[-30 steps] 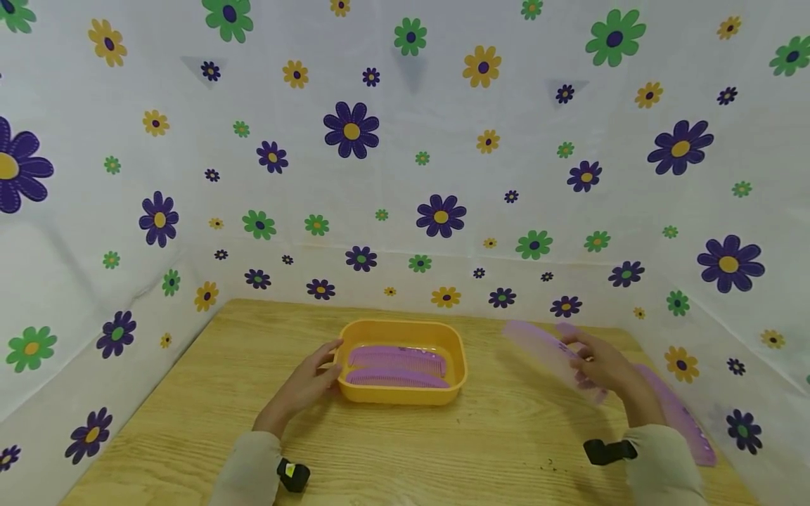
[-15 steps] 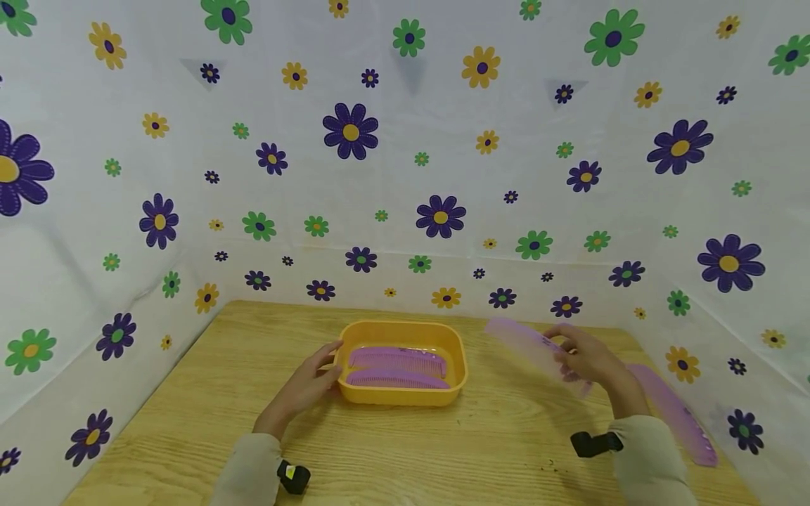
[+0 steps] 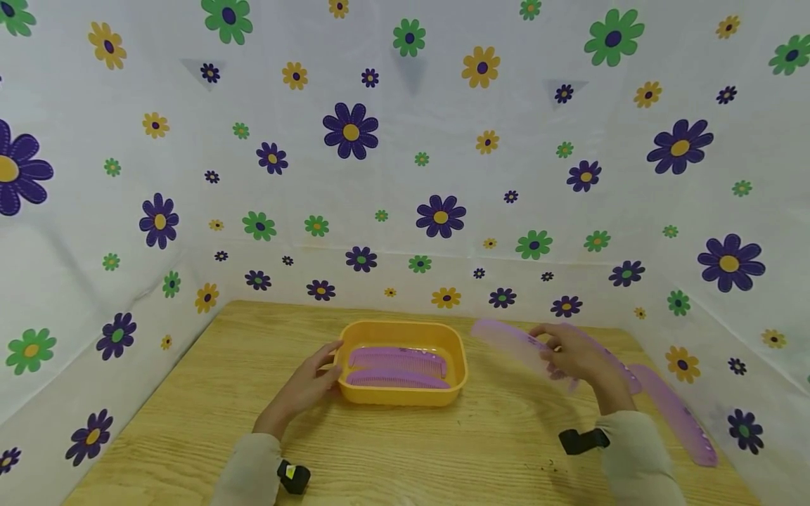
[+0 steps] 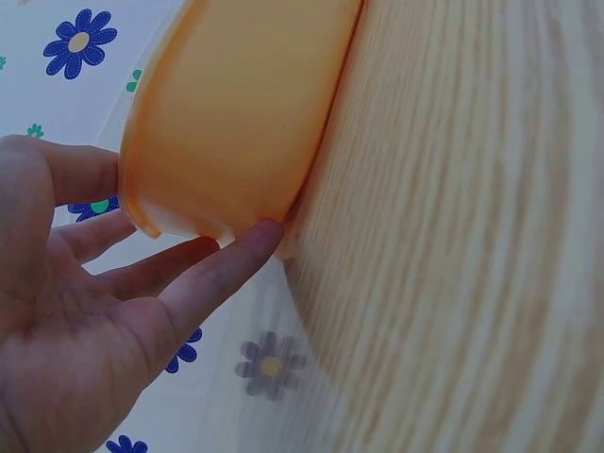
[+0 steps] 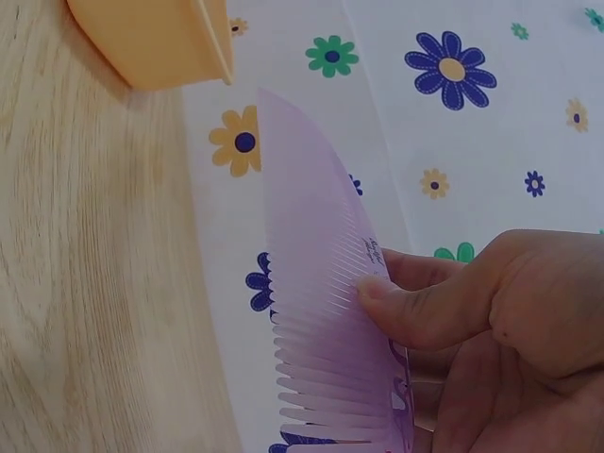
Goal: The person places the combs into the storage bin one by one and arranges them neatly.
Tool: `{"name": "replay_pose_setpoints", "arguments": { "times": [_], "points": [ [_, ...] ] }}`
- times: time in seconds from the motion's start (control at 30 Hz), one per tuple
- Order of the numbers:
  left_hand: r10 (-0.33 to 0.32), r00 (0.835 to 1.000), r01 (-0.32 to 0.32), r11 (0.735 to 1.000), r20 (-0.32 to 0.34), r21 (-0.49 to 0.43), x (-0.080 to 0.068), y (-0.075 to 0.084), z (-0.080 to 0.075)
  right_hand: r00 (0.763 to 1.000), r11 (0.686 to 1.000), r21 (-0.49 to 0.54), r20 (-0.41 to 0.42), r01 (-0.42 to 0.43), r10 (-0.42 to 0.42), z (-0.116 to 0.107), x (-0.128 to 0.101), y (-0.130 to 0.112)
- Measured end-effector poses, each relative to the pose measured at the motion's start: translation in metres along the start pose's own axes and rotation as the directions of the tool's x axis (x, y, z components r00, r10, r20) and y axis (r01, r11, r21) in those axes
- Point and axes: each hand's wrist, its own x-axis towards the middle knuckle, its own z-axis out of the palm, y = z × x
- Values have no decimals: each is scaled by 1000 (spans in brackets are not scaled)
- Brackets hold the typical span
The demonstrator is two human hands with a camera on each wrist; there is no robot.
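1. The left hand (image 3: 311,383) rests against the near-left end of the yellow tray (image 3: 399,398). Its fingers are spread and almost straight, touching the end wall and rim without wrapping round anything – likely just enough pressure to keep the tray from sliding.

2. The tray sits flat on the counter (image 3: 253,337), roughly midway between the two wrists, probably so that both hands reach it easily. It looks like smooth, slightly glossy plastic: a rounded rectangle with a rolled rim.

3. Inside the tray lie two purple combs, the back comb (image 3: 397,358) and the front comb (image 3: 399,378), nearly parallel along its length, an arrangement that seems to suit their long shape.

4. The held comb (image 3: 506,336) is in the air right of the tray, apart from it. It is translucent lilac plastic with a curved spine, fine teeth towards the far end, coarser teeth nearer the hand and small printed lettering.

5. The right hand (image 3: 579,356) pinches that comb by its spine, thumb on one face and fingers behind – a grip that apparently keeps the teeth free.

6. Behind the right hand and wrist, a partly hidden comb (image 3: 621,367) lies slantwise on the counter.

7. Farthest right, the last comb (image 3: 678,413) lies at a similar slant, just beside it; whether they touch is unclear.
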Motion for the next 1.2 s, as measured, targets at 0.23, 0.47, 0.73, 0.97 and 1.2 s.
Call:
{"name": "replay_pose_setpoints", "arguments": {
  "times": [0.23, 0.47, 0.73, 0.97, 1.2],
  "points": [
    [10, 1000, -10, 1000, 5, 4, -2, 1, 0, 999, 999, -2, 1, 45, -45, 7, 5, -8],
    [-5, 1000, 5, 1000, -5, 4, 0, -1, 2, 998, 998, 3, 9, 59, -59, 11, 8, -14],
    [2, 1000, -2, 1000, -6, 10, 1, -1, 2, 998, 998, 12, 12, 55, -55, 11, 10, -23],
    [15, 1000, -15, 1000, 0, 23, 0, 0, -1, 999, 999, -17, 7, 31, -31, 15, 16, -28],
    [11, 1000, -11, 1000, 3, -3, 0, -1, 1, 1000, 999, -53, 0, 8, -8, 21, 21, -35]
  ]
}}
